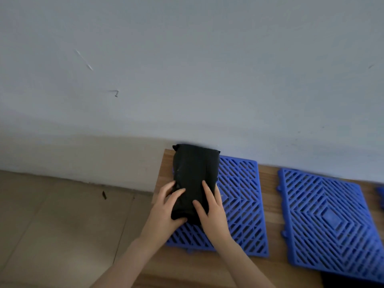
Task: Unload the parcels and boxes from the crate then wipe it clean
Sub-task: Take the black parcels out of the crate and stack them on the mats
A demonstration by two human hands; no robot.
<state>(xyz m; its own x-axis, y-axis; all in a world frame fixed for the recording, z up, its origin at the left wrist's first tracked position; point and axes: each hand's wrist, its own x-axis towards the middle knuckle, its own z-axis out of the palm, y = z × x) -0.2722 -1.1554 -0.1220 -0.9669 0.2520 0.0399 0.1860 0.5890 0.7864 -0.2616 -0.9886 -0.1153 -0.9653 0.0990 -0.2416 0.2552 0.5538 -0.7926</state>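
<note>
So, near end: left hand (166, 206) and right hand (209, 208) both gripping the black parcel (195, 173) | it lies on a blue grid panel (241, 194), desk's (268, 177) far-left corner, by the wall | risk: looks soft, a one-ended grip could let it sag and slip

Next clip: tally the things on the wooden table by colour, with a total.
black parcel: 1
blue grid panels: 2
Total: 3
A blue sliver at the right edge is too cut off to identify, so it is not counted.
</note>
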